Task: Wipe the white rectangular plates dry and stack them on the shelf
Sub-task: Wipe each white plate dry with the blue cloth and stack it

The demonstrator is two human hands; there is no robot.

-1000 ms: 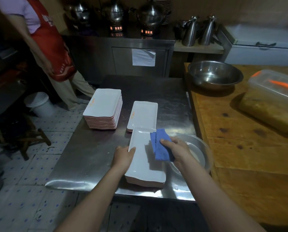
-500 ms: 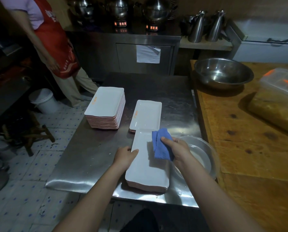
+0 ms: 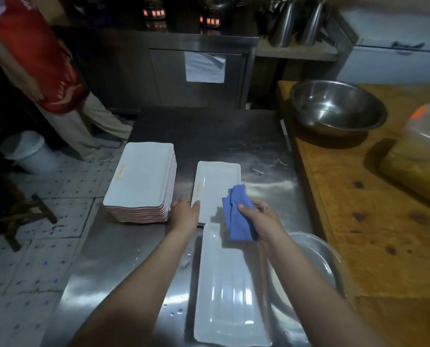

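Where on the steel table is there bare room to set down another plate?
Two bare patches: the far end of the steel table, beyond the tall plate stack and the middle plate; and the near-left corner, this side of that stack, left of the near plate. Crowded on the right, by the clear bowl.

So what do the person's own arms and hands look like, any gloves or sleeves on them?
They are two bare human arms. The left hand and right hand wear no gloves, and no ring, watch or bracelet shows, though the picture is dim. The left forearm and right forearm are uncovered down to the picture's lower edge, so no sleeve is in view.
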